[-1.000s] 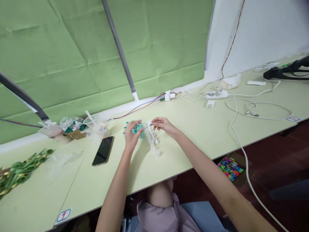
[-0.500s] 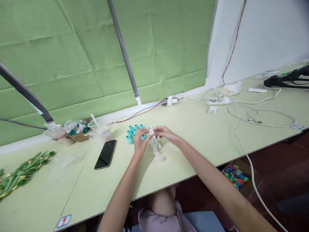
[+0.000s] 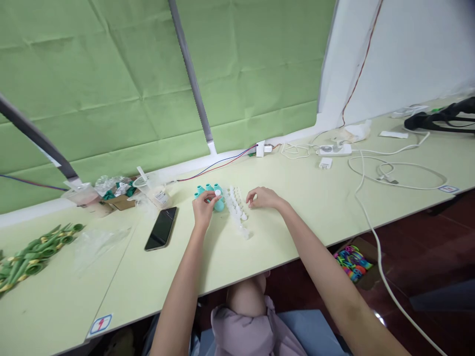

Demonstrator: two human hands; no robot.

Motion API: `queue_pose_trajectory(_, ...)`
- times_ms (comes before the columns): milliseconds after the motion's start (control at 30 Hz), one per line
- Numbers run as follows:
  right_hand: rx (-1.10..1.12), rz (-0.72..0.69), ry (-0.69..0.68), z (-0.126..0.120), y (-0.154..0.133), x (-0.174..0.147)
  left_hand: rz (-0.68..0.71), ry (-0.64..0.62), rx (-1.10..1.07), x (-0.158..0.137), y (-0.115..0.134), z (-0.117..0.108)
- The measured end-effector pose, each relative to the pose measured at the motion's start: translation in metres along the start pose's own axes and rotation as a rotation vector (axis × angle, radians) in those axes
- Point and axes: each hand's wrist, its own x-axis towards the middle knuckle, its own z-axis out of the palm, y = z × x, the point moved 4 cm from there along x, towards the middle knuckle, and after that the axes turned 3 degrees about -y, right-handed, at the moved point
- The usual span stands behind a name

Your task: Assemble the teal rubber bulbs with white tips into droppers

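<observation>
My left hand pinches a small white round plastic piece between thumb and fingertips. It is held just above a cluster of turquoise bottle-shaped pieces, and the hand hides part of that cluster. To the right, rows of small white and translucent plastic pieces lie on the table. At the right side of these rows is my right hand, its fingers curled and their tips close together. Whatever may be in those fingertips is too small to make out.
A black phone lies left of my left arm. Behind it stand plastic cups. Green twisted pieces lie at the far left. A white power strip and loose white cables occupy the right.
My hands were together at the white round piece. Now they are apart: the left has moved left with the piece, and the right has shifted right beside the white rows.
</observation>
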Motion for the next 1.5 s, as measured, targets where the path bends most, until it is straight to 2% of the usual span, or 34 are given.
queue_pose_trajectory(167,-0.063,-0.134,0.067,0.006,-0.016,0.003,0.001,-0.038,0.03,-0.001,-0.001,0.005)
queue_pose_trajectory(267,-0.093,-0.201,0.055,0.011,-0.024,0.003,0.024,-0.052,0.06,-0.001,0.0,0.006)
queue_pose_trajectory(667,-0.075,-0.213,0.037,0.018,-0.026,0.0,0.062,-0.102,0.126,-0.003,-0.001,0.008)
queue_pose_trajectory(800,0.08,-0.238,0.151,0.003,-0.023,-0.001,0.062,-0.117,0.132,-0.002,-0.001,0.008)
queue_pose_trajectory(900,0.349,-0.314,0.31,-0.014,-0.026,-0.005,0.093,-0.134,0.131,-0.003,0.003,0.009)
queue_pose_trajectory(1000,0.561,-0.359,0.38,-0.018,-0.034,-0.007,0.153,-0.167,0.144,-0.006,0.01,0.014)
queue_pose_trajectory(1167,0.651,-0.364,0.342,-0.004,-0.046,-0.003,0.234,-0.209,0.173,-0.013,0.023,0.024)
queue_pose_trajectory(1300,0.642,-0.314,0.315,0.001,-0.046,0.0,0.251,-0.197,0.185,-0.016,0.023,0.026)
queue_pose_trajectory(1500,0.654,-0.323,0.208,0.004,-0.047,0.0,0.243,-0.187,0.281,-0.017,0.021,0.025)
